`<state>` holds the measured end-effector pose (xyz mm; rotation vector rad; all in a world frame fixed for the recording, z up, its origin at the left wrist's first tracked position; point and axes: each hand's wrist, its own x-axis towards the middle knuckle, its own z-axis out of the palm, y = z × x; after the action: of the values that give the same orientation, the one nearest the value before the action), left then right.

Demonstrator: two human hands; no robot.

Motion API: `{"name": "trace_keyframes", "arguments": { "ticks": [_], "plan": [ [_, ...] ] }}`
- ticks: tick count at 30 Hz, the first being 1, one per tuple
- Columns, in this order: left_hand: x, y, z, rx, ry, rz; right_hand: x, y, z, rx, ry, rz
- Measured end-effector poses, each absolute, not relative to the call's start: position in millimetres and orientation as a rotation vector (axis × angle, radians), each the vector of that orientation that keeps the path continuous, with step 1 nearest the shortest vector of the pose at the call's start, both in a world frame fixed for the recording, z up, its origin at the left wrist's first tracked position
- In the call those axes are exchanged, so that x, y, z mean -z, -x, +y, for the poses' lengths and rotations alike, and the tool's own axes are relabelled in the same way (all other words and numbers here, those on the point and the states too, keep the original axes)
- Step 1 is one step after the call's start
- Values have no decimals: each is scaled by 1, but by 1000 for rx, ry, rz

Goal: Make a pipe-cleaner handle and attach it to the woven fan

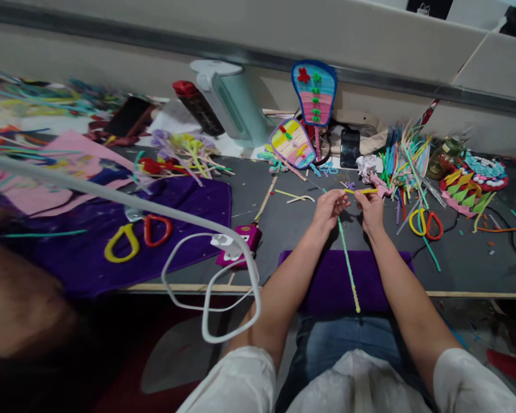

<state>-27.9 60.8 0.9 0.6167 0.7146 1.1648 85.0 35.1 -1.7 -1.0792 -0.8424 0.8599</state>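
Note:
My left hand [330, 207] and my right hand [370, 211] are close together over the table, each with its fingers pinched. A yellow pipe cleaner [361, 191] stretches between them, held in both pinches. A long twisted green pipe cleaner [346, 246], turning yellow at its lower tip, runs past my left fingers towards my lap. Whether my left hand also grips it, I cannot tell. Below my hands a folded purple cloth [327, 281] hangs over the table edge. Beyond my left hand, a short cream pipe cleaner [301, 198] lies on the table.
Yellow-and-red scissors [425, 223] lie right, near a pipe cleaner bundle [406, 158]. A pale kettle [236, 106] and fan-shaped crafts [313, 94] stand behind. At left are a magenta power strip [245, 244], a white cable [155, 206], more scissors [122, 244] and another person's blurred arm [21, 287].

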Motion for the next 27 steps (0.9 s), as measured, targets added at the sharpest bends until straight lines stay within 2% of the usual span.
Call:
{"name": "trace_keyframes", "arguments": {
  "ticks": [8, 13, 27],
  "plan": [
    [4, 24, 60, -1357, -809, 907, 0, -83, 25, -303, 1168, -1286],
    [6, 23, 60, -1366, -1070, 1030, -1, -91, 23, -98, 1210, -1473],
    [3, 27, 59, -1104, -1335, 895, -7, -102, 25, -102, 1270, -1461]
  ]
}}
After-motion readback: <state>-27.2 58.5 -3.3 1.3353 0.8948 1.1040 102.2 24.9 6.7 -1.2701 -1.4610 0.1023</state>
